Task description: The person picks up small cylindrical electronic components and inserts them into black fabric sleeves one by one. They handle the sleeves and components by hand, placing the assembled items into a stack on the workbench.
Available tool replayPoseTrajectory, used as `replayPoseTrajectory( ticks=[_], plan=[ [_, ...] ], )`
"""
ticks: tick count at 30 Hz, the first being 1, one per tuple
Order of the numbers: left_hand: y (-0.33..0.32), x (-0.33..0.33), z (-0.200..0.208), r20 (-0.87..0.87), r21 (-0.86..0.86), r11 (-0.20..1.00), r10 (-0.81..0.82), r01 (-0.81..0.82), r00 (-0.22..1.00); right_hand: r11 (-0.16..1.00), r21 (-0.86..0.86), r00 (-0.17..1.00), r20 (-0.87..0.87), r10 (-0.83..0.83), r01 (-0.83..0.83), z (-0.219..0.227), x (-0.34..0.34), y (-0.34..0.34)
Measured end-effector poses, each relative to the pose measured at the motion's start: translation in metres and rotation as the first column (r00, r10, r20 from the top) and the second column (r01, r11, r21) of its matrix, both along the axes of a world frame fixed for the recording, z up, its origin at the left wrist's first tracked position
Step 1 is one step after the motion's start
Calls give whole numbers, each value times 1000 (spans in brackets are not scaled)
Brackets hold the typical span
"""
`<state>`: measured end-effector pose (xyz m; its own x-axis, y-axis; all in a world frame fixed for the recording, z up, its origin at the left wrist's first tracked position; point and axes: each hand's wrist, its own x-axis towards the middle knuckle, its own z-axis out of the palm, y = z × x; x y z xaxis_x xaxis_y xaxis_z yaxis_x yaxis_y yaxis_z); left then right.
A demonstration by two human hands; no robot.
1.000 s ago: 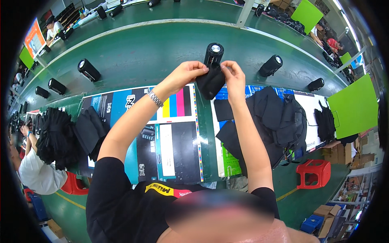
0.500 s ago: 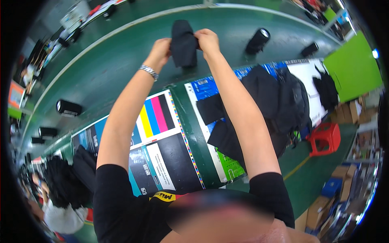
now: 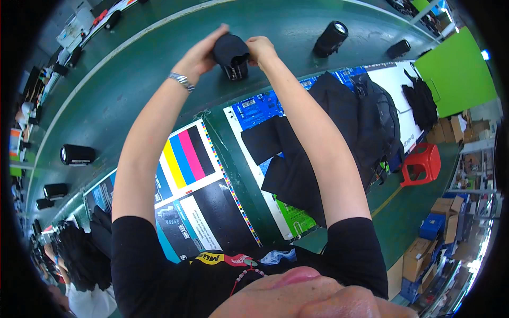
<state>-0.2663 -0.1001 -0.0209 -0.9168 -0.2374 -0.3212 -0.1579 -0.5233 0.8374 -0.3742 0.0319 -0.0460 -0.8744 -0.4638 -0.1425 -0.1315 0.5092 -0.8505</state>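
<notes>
Nearest the person, printed sheets (image 3: pixel 228 204) covered the bench (image 3: pixel 127 85), perhaps there to shield the cloth from the hard top. At the near left lay a bundle of black cloth (image 3: pixel 82 259); on the right, loose black cloth pieces (image 3: pixel 289 177) overlapped beside a dark backpack (image 3: pixel 386 108), seemingly kept within arm's reach yet out from under the hands. Farther off, in front of the person, a dark cylinder (image 3: pixel 235 72) stood with its lower part showing beneath a black pouch (image 3: pixel 228 46). The pouch hid the cylinder's top; whether it was around that top or merely held before it could not be told. The left hand (image 3: pixel 204 52) was nearly straight-fingered along the pouch's left side, probably steadying it, though blur left its grip unclear. The right hand (image 3: pixel 261 50) had its fingers bent closed at the right edge and seemed to pinch the cloth beside the dark mouth, likely to keep that opening from collapsing. Other cylinders stood well apart, two on the far right (image 3: pixel 331 38) and more at the left (image 3: pixel 77 154), spacing that left the hands elbow room.
</notes>
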Motion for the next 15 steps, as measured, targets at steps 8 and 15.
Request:
replayPoseTrajectory(
  ticks=[8, 15],
  plan=[
    [17, -34, -75, -97, -454, 879, 117, -149, 988, 968, -241, 995, 87, -55, 75, -4, -1, 40],
    [16, -37, -133, -363, -908, -256, 82, -332, 928, 977, 192, 976, -212, -48, 90, -35, 0, 50]
  ],
)
